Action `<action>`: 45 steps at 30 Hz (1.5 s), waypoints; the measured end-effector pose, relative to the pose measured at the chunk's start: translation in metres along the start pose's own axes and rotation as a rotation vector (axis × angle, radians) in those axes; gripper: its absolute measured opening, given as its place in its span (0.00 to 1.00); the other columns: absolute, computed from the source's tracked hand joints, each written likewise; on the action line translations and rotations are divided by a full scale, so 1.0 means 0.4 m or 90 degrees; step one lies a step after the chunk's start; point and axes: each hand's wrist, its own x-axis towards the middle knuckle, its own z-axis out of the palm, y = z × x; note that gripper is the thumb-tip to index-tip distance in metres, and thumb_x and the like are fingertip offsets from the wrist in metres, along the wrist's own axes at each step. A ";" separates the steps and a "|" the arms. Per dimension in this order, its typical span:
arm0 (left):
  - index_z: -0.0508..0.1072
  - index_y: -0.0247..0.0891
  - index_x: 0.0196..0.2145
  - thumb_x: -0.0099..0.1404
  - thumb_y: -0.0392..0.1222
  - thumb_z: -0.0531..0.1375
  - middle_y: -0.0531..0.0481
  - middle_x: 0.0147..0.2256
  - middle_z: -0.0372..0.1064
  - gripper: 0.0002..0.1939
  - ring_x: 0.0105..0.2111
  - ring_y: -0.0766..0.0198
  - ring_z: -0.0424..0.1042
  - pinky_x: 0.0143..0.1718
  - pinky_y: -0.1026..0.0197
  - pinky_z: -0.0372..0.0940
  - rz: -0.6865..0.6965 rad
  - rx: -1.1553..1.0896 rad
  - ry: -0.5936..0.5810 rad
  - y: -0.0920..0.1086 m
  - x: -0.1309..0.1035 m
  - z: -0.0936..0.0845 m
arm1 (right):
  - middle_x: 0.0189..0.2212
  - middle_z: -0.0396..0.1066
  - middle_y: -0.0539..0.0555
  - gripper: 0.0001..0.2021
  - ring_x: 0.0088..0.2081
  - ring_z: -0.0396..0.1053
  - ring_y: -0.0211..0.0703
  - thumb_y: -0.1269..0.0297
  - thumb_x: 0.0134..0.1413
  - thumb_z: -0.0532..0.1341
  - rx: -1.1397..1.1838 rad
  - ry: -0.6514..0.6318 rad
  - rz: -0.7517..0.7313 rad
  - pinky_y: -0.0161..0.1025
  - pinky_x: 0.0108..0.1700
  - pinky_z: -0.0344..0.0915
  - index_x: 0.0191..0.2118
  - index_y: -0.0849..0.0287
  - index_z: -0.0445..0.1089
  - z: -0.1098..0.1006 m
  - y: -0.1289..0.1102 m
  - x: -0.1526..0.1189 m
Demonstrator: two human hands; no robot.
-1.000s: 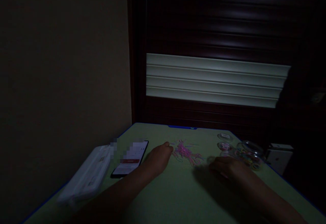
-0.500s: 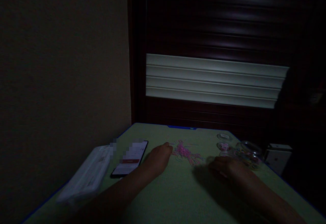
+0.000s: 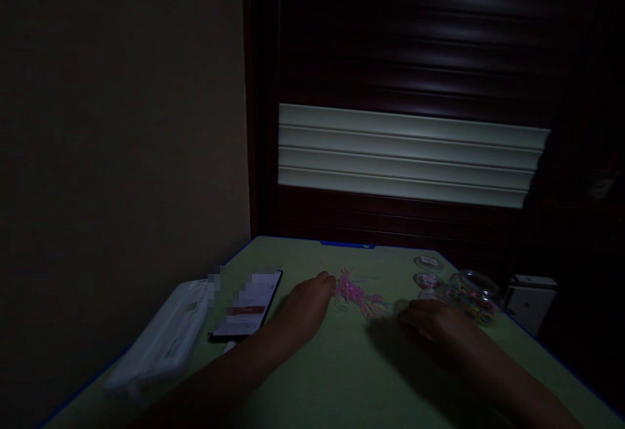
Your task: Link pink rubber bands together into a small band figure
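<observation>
Several fingers of the left hand (image 3: pixel 308 304) are curling together beside the pink strands (image 3: pixel 352 292); any pinch is staying hidden. The right hand's (image 3: pixel 437 321) are bending downward near the jar (image 3: pixel 478 295), grip unclear. Between both hands, the strands are lying on the bench (image 3: pixel 336 370).

The frame is very dim, with the upper left and far right almost black. Pale light falls across the slats (image 3: pixel 410 155) at centre right, and faint glare streaks the dark panels above. A soft shadow spreads over the counter (image 3: pixel 342 364) at lower right. Fine details look smeared.
</observation>
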 end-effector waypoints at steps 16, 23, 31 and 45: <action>0.61 0.41 0.40 0.70 0.43 0.41 0.51 0.35 0.66 0.11 0.32 0.64 0.66 0.35 0.63 0.59 0.045 -0.271 -0.002 0.128 -0.062 0.018 | 0.27 0.68 0.51 0.11 0.28 0.65 0.36 0.73 0.56 0.51 -0.020 0.018 0.010 0.32 0.31 0.56 0.30 0.58 0.69 0.003 0.001 0.002; 0.58 0.41 0.38 0.70 0.44 0.38 0.51 0.30 0.65 0.12 0.27 0.65 0.65 0.29 0.65 0.58 0.031 -0.270 -0.046 0.146 -0.070 0.036 | 0.28 0.69 0.52 0.10 0.29 0.66 0.37 0.72 0.56 0.51 -0.011 0.028 0.017 0.33 0.31 0.57 0.33 0.57 0.70 -0.001 -0.004 0.004; 0.59 0.41 0.41 0.70 0.45 0.37 0.50 0.31 0.67 0.14 0.27 0.64 0.67 0.28 0.64 0.58 0.037 -0.218 -0.081 0.156 -0.072 0.022 | 0.33 0.71 0.55 0.12 0.33 0.68 0.39 0.73 0.55 0.52 0.012 0.046 -0.005 0.34 0.34 0.60 0.39 0.57 0.70 0.013 0.004 0.005; 0.60 0.40 0.41 0.70 0.42 0.38 0.48 0.33 0.69 0.14 0.30 0.61 0.70 0.28 0.62 0.59 0.094 -0.145 -0.072 0.164 -0.073 0.029 | 0.30 0.70 0.52 0.11 0.32 0.68 0.38 0.72 0.56 0.52 0.036 0.011 -0.009 0.34 0.33 0.59 0.39 0.55 0.70 0.025 0.000 0.010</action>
